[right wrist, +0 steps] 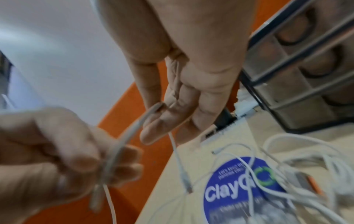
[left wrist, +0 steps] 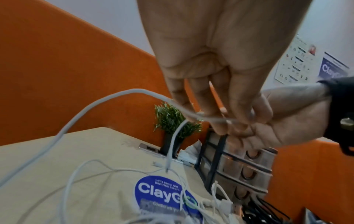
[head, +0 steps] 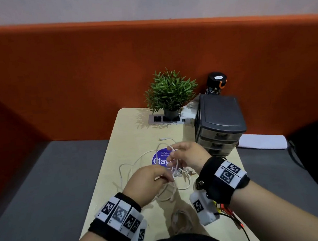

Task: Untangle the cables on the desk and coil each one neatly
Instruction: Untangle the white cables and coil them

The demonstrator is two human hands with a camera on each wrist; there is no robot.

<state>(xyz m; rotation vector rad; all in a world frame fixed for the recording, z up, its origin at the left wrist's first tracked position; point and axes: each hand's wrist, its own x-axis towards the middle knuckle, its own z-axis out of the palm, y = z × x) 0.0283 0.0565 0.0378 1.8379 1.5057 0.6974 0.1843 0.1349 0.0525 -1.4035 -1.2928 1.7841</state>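
Note:
A tangle of thin white cables (head: 184, 182) lies on the beige desk (head: 129, 133), partly over a round blue sticker (head: 159, 160). My left hand (head: 167, 178) pinches one white cable (left wrist: 95, 106) just above the tangle. My right hand (head: 172, 154) pinches the same cable a little farther along, and a short stretch (head: 176, 164) runs between the two hands. In the left wrist view the left fingertips (left wrist: 210, 116) close on the cable. From the right hand (right wrist: 159, 109) the cable's plug end (right wrist: 188, 188) hangs down to the desk. Another pale cable bundle (head: 179, 219) lies near the front edge.
A potted plant (head: 169, 91) stands on a socket strip (head: 186, 120) at the back of the desk. A grey drawer unit (head: 219, 120) sits at the right, with a black bottle (head: 216, 83) behind it. An orange partition (head: 77, 78) walls the back and left.

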